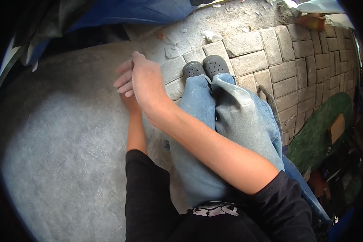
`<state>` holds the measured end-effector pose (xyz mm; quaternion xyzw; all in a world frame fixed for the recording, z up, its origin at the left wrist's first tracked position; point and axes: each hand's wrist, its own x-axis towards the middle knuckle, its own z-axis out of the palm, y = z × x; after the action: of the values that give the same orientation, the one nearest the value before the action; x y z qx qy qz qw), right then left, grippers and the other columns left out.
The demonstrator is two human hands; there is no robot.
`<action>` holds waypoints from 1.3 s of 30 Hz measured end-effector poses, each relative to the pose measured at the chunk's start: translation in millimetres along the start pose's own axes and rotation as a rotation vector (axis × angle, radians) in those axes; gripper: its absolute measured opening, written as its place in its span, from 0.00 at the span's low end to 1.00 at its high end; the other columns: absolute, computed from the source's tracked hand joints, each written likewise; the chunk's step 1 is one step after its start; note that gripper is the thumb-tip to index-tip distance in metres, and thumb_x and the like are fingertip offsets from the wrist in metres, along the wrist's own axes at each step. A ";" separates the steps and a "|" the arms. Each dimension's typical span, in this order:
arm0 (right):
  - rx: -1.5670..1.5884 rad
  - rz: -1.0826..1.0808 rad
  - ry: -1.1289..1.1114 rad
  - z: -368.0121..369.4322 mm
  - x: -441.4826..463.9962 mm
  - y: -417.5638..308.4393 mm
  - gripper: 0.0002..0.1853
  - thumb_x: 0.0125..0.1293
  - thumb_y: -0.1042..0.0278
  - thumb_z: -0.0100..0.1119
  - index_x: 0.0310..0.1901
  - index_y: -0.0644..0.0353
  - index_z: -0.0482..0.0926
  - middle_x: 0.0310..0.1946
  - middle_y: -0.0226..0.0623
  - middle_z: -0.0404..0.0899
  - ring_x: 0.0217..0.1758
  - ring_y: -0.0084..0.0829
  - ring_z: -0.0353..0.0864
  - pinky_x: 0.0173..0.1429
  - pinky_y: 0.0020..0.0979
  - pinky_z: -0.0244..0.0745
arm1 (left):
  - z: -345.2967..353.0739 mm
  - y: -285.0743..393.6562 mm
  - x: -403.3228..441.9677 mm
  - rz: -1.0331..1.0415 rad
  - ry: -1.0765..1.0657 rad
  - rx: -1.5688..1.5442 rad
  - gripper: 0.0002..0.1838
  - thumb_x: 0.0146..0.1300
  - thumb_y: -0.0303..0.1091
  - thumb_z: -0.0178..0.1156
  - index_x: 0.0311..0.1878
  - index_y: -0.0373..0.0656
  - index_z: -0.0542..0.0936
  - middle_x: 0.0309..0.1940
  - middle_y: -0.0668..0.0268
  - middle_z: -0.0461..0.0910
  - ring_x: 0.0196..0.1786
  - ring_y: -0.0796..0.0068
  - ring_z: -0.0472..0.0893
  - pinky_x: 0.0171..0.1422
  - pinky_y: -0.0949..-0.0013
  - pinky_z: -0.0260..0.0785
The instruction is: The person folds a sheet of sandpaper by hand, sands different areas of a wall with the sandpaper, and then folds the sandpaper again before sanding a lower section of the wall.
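My right hand [149, 80] reaches across in front of my left wrist, over the mottled grey surface [64, 161]. Nothing shows in its grasp; its fingers look loosely bent with small gaps between them. My left hand [129, 103] is behind it, mostly hidden, so its fingers cannot be made out. The two hands overlap in view, though whether they touch is unclear. Blue jeans [234, 121] cover my legs just to the right of the hands.
Dark clogs [215, 65] rest on brick paving [284, 68]. White scraps [211, 36] litter the ground ahead. Blue sheeting [137, 14] hangs at the top. To the right lies a green rounded thing [312, 139] with a brown piece [336, 128] on it, beside dark clutter.
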<state>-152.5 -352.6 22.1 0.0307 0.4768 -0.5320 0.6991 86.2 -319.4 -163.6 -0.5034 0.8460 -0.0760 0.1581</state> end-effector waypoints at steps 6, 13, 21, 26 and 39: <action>0.078 0.052 0.046 3.4 7.7 -3.4 0.26 0.69 0.56 0.29 0.30 0.66 0.76 0.18 0.40 0.77 0.23 0.27 0.75 0.37 0.31 0.69 | 1.7 -0.7 -1.2 0.001 0.073 -0.022 0.26 0.64 0.44 0.44 0.60 0.38 0.63 0.58 0.55 0.66 0.63 0.57 0.62 0.70 0.56 0.50; 0.106 0.046 0.028 2.7 5.2 5.7 0.24 0.68 0.56 0.32 0.28 0.65 0.76 0.16 0.39 0.76 0.19 0.27 0.74 0.30 0.30 0.68 | -2.9 15.5 -0.9 0.008 0.152 -0.064 0.23 0.63 0.43 0.44 0.56 0.37 0.66 0.52 0.52 0.69 0.60 0.50 0.65 0.68 0.52 0.52; 0.033 0.063 -0.067 9.7 0.9 18.0 0.22 0.67 0.58 0.33 0.31 0.65 0.75 0.18 0.37 0.76 0.20 0.25 0.72 0.27 0.26 0.66 | -30.5 -1.2 56.6 0.019 0.320 0.121 0.26 0.64 0.44 0.44 0.60 0.37 0.64 0.59 0.56 0.65 0.64 0.59 0.62 0.70 0.57 0.49; 0.004 0.038 -0.043 6.6 1.8 11.2 0.20 0.67 0.59 0.35 0.31 0.64 0.75 0.19 0.36 0.76 0.22 0.25 0.73 0.28 0.26 0.67 | -15.6 -101.6 137.2 -0.001 0.404 0.247 0.28 0.64 0.45 0.44 0.63 0.37 0.62 0.63 0.58 0.63 0.67 0.65 0.60 0.71 0.60 0.48; 0.008 0.065 -0.009 9.5 -0.8 16.9 0.17 0.63 0.60 0.39 0.28 0.62 0.76 0.16 0.37 0.77 0.21 0.29 0.77 0.35 0.32 0.71 | -89.7 52.4 -0.6 0.086 0.387 0.296 0.26 0.65 0.45 0.43 0.61 0.36 0.64 0.61 0.57 0.65 0.66 0.66 0.61 0.71 0.61 0.48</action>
<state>-133.4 -350.0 20.0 0.0464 0.4702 -0.5109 0.7181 12.2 -296.3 -94.3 -0.4145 0.8608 -0.2872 0.0681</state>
